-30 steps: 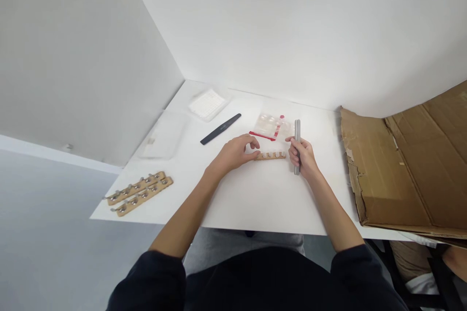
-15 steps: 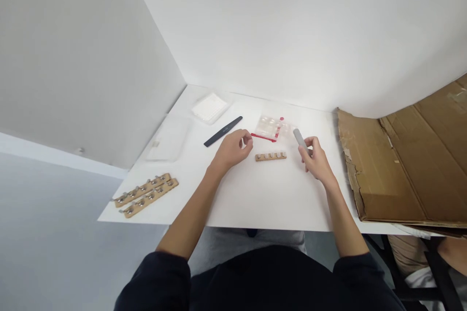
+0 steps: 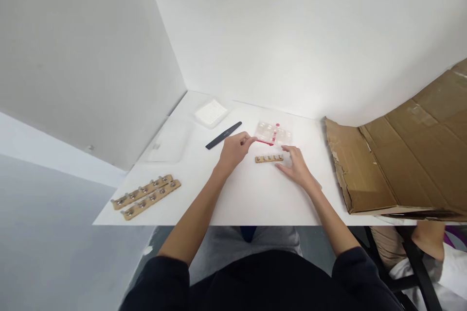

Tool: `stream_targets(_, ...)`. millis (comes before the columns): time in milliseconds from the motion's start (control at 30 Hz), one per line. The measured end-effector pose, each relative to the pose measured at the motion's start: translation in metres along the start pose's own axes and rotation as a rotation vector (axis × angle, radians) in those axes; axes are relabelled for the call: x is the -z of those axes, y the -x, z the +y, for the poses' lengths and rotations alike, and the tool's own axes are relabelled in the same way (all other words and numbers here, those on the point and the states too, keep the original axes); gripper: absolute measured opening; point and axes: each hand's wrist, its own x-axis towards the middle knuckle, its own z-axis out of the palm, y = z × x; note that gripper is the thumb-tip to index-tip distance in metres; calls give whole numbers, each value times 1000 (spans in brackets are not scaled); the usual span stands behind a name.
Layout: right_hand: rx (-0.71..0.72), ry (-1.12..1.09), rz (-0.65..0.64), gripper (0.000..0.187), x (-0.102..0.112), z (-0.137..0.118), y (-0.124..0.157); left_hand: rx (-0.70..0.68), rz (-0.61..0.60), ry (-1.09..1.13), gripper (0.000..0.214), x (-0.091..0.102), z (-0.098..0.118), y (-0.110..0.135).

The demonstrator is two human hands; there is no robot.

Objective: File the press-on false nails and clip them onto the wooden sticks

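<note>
My left hand point(image 3: 236, 149) is closed in a pinch at the left end of a thin red stick point(image 3: 265, 142). The stick's right end lies by a clear packet point(image 3: 263, 129) with red marks. In front of the packet is a short wooden strip point(image 3: 269, 159) bearing several small pale pieces. My right hand point(image 3: 297, 167) is open, its thumb and fingers spread just beyond the strip's right end, with nothing in them. The edge of a pale object point(image 3: 320, 185) shows beside my right forearm, mostly hidden by it.
A dark nail file point(image 3: 224, 135) lies behind my left hand, with a clear case point(image 3: 210, 113) holding a white sheet farther back. A clear lid point(image 3: 166, 148) and two wooden strips with metal clips point(image 3: 146, 196) are at left. Folded cardboard point(image 3: 379, 170) covers the right side.
My right hand has let go of the grey stick-shaped tool and moved left to the short strip, opening. My left hand has shifted slightly right and closed at the red stick's end.
</note>
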Motion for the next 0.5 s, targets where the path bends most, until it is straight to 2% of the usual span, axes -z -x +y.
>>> stream_targets(133, -29, -89, -215, 72, -11, 0, -26, -16, 74, 56, 36, 3, 10, 4)
stream_targets(200, -63, -99, -300, 72, -13, 2, -33, -19, 110, -17, 52, 4, 14, 5)
stream_targets(267, -93, -76, -347, 66, -14, 2, -37, -48, 163, -124, 57, 3, 16, 6)
stream_targets(333, -118, -47, -353, 58, -16, -1, -38, -92, 166, -169, 52, 2, 16, 5)
stream_targets(433, -124, -2, -304, 50, -18, -8, -35, -132, 11, -124, 48, 0, 11, 1)
stream_targets(500, -129, 5, -250, 51, -16, -11, -30, -137, -33, -128, 51, -1, 8, -1)
